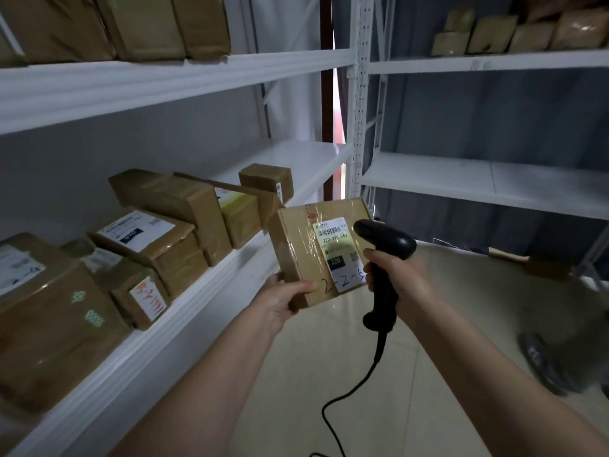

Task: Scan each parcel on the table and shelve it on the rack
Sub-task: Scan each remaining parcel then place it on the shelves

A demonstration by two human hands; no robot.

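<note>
My left hand (280, 300) grips the lower left corner of a flat brown cardboard parcel (301, 249), held up in front of the white rack (197, 282). The parcel is taped over and carries a white barcode label (336, 249) with handwriting along its lower edge. My right hand (400, 275) holds a black corded barcode scanner (384, 255) by its handle. The scanner's head sits just over the label's right side.
Several taped brown parcels (158, 239) line the rack's middle shelf on the left, and more sit on the shelf above. A second white rack (487, 186) stands at the right, its middle shelf bare. Tiled floor lies below, with dark shoes (543, 364) at the right.
</note>
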